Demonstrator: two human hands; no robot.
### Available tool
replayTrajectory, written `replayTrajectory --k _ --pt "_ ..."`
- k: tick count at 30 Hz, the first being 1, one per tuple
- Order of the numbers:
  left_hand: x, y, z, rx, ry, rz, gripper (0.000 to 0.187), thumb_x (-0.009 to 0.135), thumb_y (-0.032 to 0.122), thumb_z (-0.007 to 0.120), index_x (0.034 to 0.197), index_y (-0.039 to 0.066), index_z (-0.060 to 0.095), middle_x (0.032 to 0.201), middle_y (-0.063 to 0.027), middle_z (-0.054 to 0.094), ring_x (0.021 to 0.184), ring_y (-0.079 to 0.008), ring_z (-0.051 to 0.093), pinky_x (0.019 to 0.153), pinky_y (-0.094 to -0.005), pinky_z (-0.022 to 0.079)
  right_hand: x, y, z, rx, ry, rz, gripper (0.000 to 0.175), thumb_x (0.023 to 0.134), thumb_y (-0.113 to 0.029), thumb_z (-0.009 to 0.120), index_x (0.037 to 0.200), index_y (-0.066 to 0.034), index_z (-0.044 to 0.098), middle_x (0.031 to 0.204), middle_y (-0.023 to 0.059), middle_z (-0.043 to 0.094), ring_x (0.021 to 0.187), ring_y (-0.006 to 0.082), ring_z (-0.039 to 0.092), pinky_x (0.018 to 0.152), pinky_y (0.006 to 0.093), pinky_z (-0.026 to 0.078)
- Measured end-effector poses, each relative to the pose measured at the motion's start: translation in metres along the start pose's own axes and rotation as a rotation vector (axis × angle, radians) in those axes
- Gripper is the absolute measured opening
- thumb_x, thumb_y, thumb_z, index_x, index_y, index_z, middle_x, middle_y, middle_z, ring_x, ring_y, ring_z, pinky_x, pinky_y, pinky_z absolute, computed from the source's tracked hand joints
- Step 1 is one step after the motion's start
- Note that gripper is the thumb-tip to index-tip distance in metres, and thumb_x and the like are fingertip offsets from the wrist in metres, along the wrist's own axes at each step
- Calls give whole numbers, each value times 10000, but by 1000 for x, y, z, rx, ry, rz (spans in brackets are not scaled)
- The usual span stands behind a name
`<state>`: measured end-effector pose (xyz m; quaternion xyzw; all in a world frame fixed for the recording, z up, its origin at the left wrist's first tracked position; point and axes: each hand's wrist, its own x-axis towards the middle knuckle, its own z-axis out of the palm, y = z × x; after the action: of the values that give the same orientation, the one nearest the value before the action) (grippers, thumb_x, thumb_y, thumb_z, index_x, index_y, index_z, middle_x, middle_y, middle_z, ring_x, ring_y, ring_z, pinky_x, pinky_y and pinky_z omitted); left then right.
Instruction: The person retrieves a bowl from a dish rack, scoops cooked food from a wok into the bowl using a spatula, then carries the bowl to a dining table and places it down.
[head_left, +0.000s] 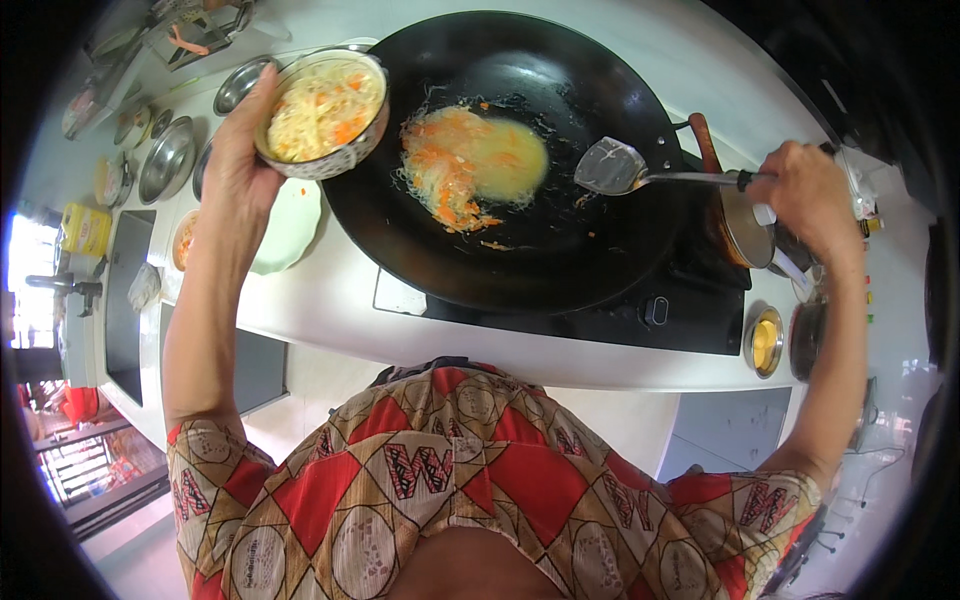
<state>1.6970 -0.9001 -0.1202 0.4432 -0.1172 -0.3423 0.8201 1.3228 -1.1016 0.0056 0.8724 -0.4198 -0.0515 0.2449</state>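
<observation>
My left hand (244, 146) grips a patterned bowl (337, 159) by its side, raised at the wok's left rim and tilted a little. Inside it is a pale yellow mixture (322, 112) with orange shreds that look like carrot. My right hand (806, 191) holds the handle of a metal wok spatula (611, 166), whose blade hangs over the right part of the large black wok (510, 277). On the wok's bottom lies a patch of yellow liquid batter (517, 161), with orange and whitish shreds (450, 176) gathered on its left side.
The wok covers most of a black cooktop (600, 319). At left are a pale green plate (289, 232), metal bowls (166, 160), a sink (131, 300) and a faucet (64, 283). At right stand a saucepan (750, 225) and a small metal bowl (765, 341) with something yellow inside.
</observation>
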Motion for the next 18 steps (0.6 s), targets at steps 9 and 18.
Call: replayTrajectory --k 9,18 --pt "-8 1 -12 -31 -33 1 325 877 171 647 1092 -48 541 1048 -137 616 975 -222 614 862 -331 529 39 -22 -25 -326 -84 -227 240 625 -169 734 789 -19 646 815 149 649 832 281 639 729 345 505" --pt "-12 5 -15 -4 8 -27 333 879 175 647 1096 -56 546 1064 -146 611 988 -212 610 866 -319 520 28 -84 118 412 -169 -39 293 805 -334 649 937 -78 706 886 180 675 872 328 648 825 416 492"
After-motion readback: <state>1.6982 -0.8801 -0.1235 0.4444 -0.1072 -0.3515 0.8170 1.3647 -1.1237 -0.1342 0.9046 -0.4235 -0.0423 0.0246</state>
